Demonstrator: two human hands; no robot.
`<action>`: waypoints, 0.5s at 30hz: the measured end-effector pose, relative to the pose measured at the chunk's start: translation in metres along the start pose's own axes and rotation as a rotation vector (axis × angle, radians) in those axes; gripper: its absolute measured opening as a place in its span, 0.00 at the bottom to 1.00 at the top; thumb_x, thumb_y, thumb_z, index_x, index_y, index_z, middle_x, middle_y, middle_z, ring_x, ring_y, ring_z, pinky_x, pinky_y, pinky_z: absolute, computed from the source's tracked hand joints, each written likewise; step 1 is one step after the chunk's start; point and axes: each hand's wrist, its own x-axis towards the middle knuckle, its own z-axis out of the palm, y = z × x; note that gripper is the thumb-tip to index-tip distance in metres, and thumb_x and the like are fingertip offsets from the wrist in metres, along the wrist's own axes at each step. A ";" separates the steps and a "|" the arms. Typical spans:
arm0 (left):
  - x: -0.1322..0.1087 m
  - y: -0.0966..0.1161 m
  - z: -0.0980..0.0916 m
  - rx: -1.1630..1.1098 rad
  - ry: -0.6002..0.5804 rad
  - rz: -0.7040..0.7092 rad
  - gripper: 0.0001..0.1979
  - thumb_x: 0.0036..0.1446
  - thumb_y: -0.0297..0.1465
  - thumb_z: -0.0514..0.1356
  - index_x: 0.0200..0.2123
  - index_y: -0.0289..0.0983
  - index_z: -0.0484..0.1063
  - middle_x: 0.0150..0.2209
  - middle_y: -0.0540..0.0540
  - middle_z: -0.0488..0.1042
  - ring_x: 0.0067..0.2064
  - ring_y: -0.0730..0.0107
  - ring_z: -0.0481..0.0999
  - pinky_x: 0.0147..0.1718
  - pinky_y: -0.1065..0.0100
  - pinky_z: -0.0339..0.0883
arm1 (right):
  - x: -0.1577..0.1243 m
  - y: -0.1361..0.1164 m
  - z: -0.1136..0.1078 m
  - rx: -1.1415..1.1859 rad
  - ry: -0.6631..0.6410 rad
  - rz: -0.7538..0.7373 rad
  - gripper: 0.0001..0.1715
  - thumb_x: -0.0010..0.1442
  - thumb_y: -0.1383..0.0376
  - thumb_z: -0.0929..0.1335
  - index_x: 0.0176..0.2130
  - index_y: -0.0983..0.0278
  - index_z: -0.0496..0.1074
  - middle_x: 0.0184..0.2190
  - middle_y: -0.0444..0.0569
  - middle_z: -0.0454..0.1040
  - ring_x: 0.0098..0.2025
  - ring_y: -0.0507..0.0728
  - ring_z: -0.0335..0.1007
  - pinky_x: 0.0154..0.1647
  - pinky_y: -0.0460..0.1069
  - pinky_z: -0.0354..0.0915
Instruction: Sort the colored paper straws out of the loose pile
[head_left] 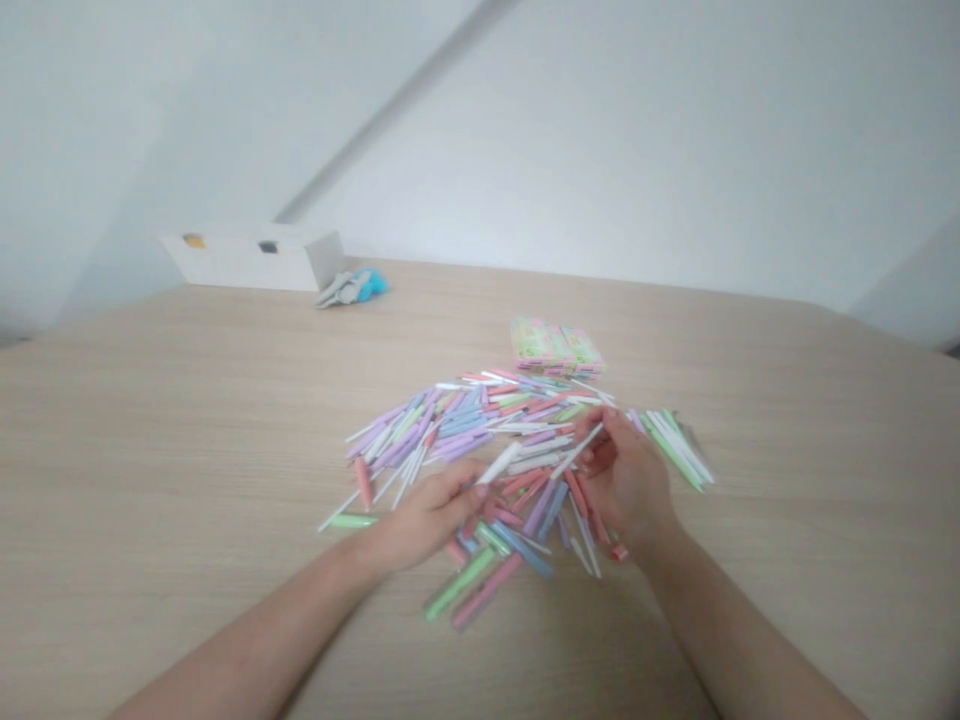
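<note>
My left hand [431,515] pinches a short white tube [501,462] between thumb and fingers, its tip pointing up and away. In my right hand [626,475] a thin white stick [577,450] is held at its upper end, slanting down to the left. The two pieces are apart. Beneath and around both hands spreads a loose pile of slim pen-like pieces [461,420] in purple, blue, red, green and white. Nearest me, a green piece [461,585] and a pink one [487,592] lie side by side. Fine detail is blurred.
Green and white pieces [679,450] lie in a small group right of my right hand. Behind the pile sits a stack of green and pink packets [555,345]. Farther back left are a white box [247,262] and a crumpled grey-and-blue item [352,287], near the wall.
</note>
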 end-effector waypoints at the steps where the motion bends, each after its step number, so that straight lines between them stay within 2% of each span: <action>1: 0.000 0.001 0.000 0.009 -0.010 -0.008 0.16 0.59 0.42 0.53 0.38 0.35 0.70 0.30 0.47 0.71 0.24 0.74 0.68 0.17 0.76 0.65 | -0.001 0.001 0.001 -0.001 -0.025 0.029 0.10 0.55 0.59 0.68 0.28 0.63 0.65 0.19 0.39 0.64 0.19 0.47 0.56 0.18 0.43 0.57; 4: 0.001 0.004 -0.001 0.068 -0.001 0.007 0.17 0.61 0.41 0.52 0.45 0.37 0.69 0.37 0.44 0.73 0.30 0.69 0.71 0.22 0.73 0.67 | -0.010 0.011 0.006 -0.049 -0.165 0.233 0.15 0.55 0.57 0.67 0.24 0.62 0.61 0.15 0.37 0.57 0.17 0.48 0.55 0.16 0.42 0.55; 7: 0.004 0.007 0.001 0.044 0.026 0.088 0.17 0.61 0.39 0.53 0.49 0.37 0.69 0.43 0.42 0.73 0.42 0.62 0.72 0.33 0.69 0.69 | -0.022 0.024 0.014 -0.155 -0.270 0.503 0.17 0.54 0.54 0.67 0.25 0.62 0.60 0.15 0.35 0.54 0.13 0.45 0.45 0.10 0.40 0.40; 9: 0.006 0.007 0.003 -0.037 0.020 0.127 0.17 0.60 0.37 0.55 0.49 0.37 0.69 0.45 0.42 0.73 0.45 0.60 0.72 0.38 0.67 0.68 | -0.028 0.031 0.017 -0.212 -0.299 0.517 0.15 0.54 0.55 0.66 0.27 0.62 0.62 0.16 0.35 0.56 0.13 0.44 0.41 0.11 0.40 0.36; 11: 0.007 0.006 0.006 -0.134 0.032 0.128 0.17 0.59 0.37 0.56 0.49 0.37 0.70 0.45 0.41 0.74 0.41 0.62 0.73 0.35 0.67 0.68 | -0.032 0.035 0.020 -0.241 -0.321 0.500 0.13 0.54 0.55 0.66 0.29 0.62 0.64 0.16 0.35 0.56 0.13 0.44 0.39 0.11 0.40 0.35; 15: 0.006 0.003 0.012 -0.274 0.053 0.069 0.15 0.58 0.38 0.57 0.46 0.38 0.71 0.49 0.41 0.72 0.31 0.71 0.74 0.23 0.74 0.64 | -0.037 0.035 0.025 -0.281 -0.381 0.568 0.11 0.53 0.57 0.68 0.32 0.61 0.65 0.13 0.33 0.48 0.13 0.44 0.35 0.11 0.41 0.33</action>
